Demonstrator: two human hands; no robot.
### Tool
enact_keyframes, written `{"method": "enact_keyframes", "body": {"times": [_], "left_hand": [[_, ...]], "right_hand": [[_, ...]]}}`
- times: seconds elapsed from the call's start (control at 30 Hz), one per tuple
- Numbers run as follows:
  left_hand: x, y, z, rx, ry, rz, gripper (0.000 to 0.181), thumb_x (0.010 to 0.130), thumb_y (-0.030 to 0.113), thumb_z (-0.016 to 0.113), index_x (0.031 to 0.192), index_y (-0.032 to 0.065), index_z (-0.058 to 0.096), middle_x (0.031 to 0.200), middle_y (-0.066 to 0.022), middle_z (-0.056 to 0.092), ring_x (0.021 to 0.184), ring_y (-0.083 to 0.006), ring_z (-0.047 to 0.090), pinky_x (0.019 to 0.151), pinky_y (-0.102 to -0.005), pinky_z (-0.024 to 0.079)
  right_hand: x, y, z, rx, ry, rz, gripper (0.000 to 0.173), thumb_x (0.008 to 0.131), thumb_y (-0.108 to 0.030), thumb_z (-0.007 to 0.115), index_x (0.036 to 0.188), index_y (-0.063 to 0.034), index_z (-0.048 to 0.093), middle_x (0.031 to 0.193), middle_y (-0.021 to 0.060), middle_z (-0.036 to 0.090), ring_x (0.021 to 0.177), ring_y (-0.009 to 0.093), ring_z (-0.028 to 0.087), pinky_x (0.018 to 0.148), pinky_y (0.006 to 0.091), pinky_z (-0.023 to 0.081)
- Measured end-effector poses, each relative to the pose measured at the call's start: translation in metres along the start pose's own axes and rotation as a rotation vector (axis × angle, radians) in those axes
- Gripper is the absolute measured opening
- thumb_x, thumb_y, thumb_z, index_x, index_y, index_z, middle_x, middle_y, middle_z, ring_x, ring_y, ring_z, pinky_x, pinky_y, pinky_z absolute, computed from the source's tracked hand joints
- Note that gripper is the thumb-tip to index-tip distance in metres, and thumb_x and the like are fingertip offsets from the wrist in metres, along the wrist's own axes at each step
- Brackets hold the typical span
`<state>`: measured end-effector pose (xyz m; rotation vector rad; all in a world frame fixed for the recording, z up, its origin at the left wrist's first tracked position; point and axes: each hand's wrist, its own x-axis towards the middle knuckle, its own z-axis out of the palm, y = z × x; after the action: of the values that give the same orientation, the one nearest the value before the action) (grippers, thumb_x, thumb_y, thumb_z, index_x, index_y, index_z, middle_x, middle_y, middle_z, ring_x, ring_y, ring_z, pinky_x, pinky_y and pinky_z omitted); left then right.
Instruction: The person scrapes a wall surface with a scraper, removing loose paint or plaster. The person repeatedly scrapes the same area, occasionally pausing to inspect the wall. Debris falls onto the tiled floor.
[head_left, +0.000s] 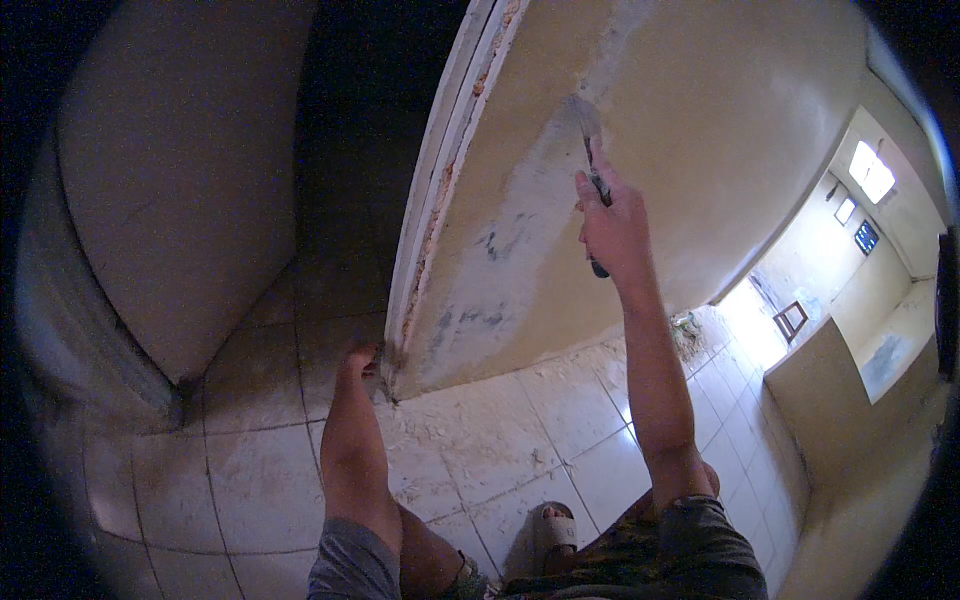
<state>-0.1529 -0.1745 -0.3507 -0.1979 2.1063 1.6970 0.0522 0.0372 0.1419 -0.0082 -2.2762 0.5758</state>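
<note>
My right hand grips a putty knife by its dark handle, index finger stretched along the tool. Its blade lies against the yellowish painted wall, at the upper end of a pale scraped patch. Dark smudges mark that patch lower down. On the left, my left hand is at the lower part of the white door frame, its fingers partly hidden in shadow. Whether they close around the frame is unclear.
Paint flakes and dust litter the tiled floor along the wall's foot. My sandalled foot stands below. A dark doorway opens at left. Far right are a low wall, a wooden frame-like object and a bright window.
</note>
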Motion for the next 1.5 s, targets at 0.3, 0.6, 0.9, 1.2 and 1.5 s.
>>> {"method": "enact_keyframes", "body": {"times": [0.3, 0.6, 0.9, 1.2, 1.5], "left_hand": [[-0.003, 0.001, 0.009, -0.054, -0.011, -0.023, 0.02, 0.083, 0.019, 0.054, 0.091, 0.0021, 0.062, 0.081, -0.0107, 0.06, 0.072, -0.0187, 0.055, 0.064, -0.032, 0.045], [-0.001, 0.008, -0.009, -0.083, 0.013, -0.04, 0.02, 0.084, 0.018, 0.055, 0.093, 0.0013, 0.062, 0.086, -0.0108, 0.06, 0.077, -0.0185, 0.054, 0.069, -0.0311, 0.045], [-0.008, 0.007, -0.002, -0.116, 0.022, -0.042, 0.021, 0.084, 0.017, 0.055, 0.095, 0.0005, 0.062, 0.091, -0.0108, 0.06, 0.083, -0.0183, 0.053, 0.075, -0.0302, 0.044], [-0.014, 0.003, 0.001, -0.157, 0.036, -0.045, 0.022, 0.085, 0.017, 0.056, 0.097, -0.0003, 0.062, 0.096, -0.0108, 0.06, 0.089, -0.0181, 0.052, 0.08, -0.0293, 0.044], [-0.039, 0.007, -0.014, 0.015, 0.064, -0.016, 0.022, 0.085, 0.02, 0.053, 0.091, 0.0001, 0.06, 0.076, -0.0133, 0.06, 0.068, -0.0208, 0.057, 0.062, -0.0337, 0.046]], "right_hand": [[0.005, -0.028, 0.003, 0.316, -0.022, 0.285, 0.047, 0.09, -0.023, 0.05, 0.135, -0.0184, 0.038, 0.058, 0.0021, 0.045, 0.038, 0.01, 0.045, 0.035, 0.0275, 0.039], [0.03, -0.031, 0.015, 0.445, 0.073, 0.283, 0.047, 0.09, -0.024, 0.049, 0.135, -0.0184, 0.038, 0.057, 0.002, 0.045, 0.038, 0.011, 0.046, 0.033, 0.0278, 0.039], [0.011, -0.035, 0.019, 0.562, 0.073, 0.322, 0.045, 0.09, -0.025, 0.051, 0.133, -0.0212, 0.04, 0.058, 0.0006, 0.043, 0.037, 0.011, 0.044, 0.032, 0.028, 0.037], [0.008, -0.035, -0.01, 0.579, -0.081, 0.347, 0.045, 0.089, -0.027, 0.051, 0.132, -0.0204, 0.04, 0.056, 0.0019, 0.046, 0.038, 0.011, 0.045, 0.033, 0.0265, 0.037], [0.017, -0.037, 0.018, 0.61, 0.049, 0.312, 0.044, 0.089, -0.025, 0.052, 0.131, -0.0159, 0.043, 0.055, 0.0016, 0.044, 0.036, 0.012, 0.044, 0.032, 0.0273, 0.037]]}}
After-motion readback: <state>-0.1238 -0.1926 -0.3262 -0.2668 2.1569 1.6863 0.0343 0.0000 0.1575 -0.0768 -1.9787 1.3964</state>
